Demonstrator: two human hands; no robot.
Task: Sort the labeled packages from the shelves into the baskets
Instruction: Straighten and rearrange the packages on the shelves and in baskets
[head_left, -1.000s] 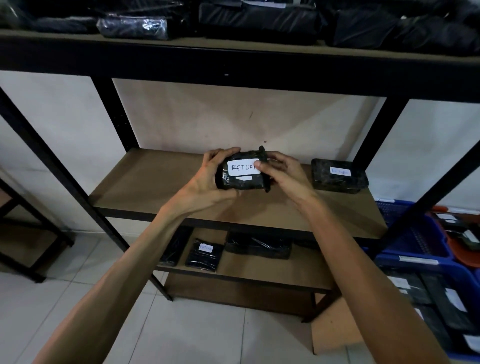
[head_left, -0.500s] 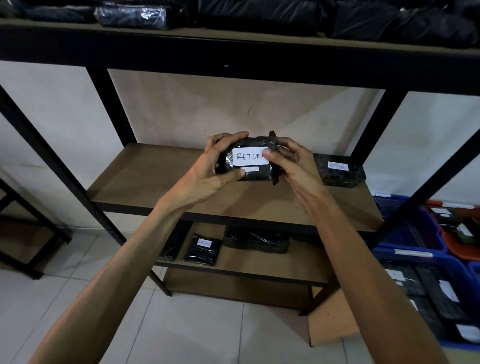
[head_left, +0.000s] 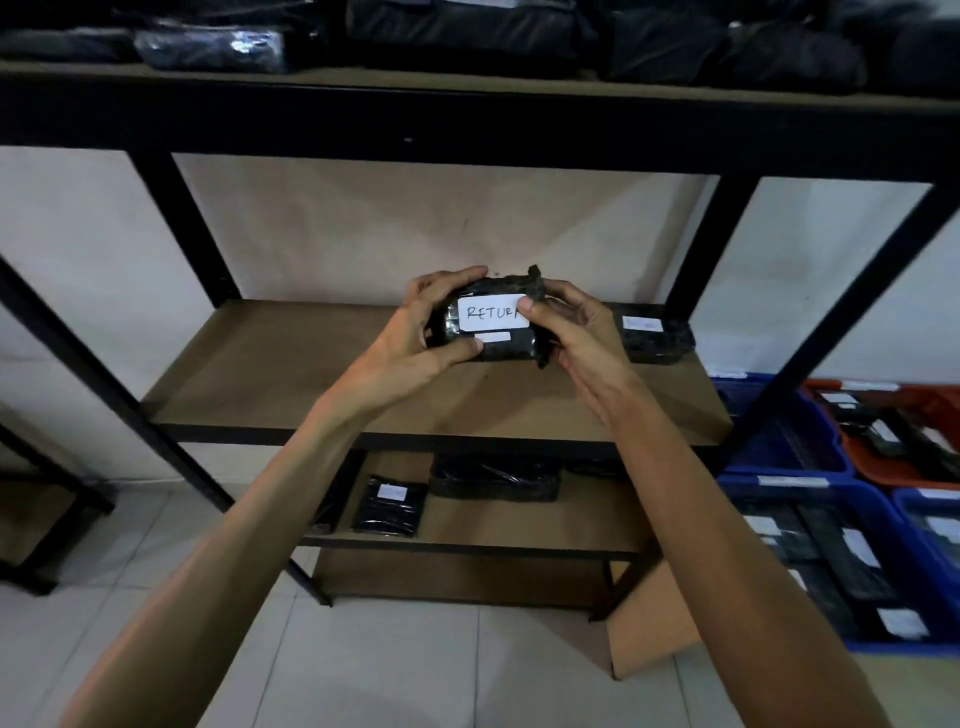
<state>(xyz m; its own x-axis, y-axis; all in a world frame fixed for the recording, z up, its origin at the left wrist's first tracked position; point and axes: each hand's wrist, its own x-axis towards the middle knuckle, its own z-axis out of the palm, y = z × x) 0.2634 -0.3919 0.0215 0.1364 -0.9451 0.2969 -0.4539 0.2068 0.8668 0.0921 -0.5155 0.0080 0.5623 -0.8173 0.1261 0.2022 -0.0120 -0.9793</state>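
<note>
1. Black-wrapped, the held package (head_left: 488, 327) sits slightly higher and closer to the camera than a second ago. Its white label reads "RETUR", with the last letter under a thumb, so I judge it is being read before basket choice.
2. The left hand (head_left: 415, 338) grasps the package's left end and the right hand (head_left: 576, 338) its right end, above the middle shelf (head_left: 291, 374).
3. On the right, three blue baskets (head_left: 831, 551) and one orange basket (head_left: 883, 447) hold labeled packages.
4. Lower shelf: two packages plainly seen.
5. Middle shelf: one more package (head_left: 654, 338), far right.
6. Top shelf: several, blurred, uncountable.
</note>
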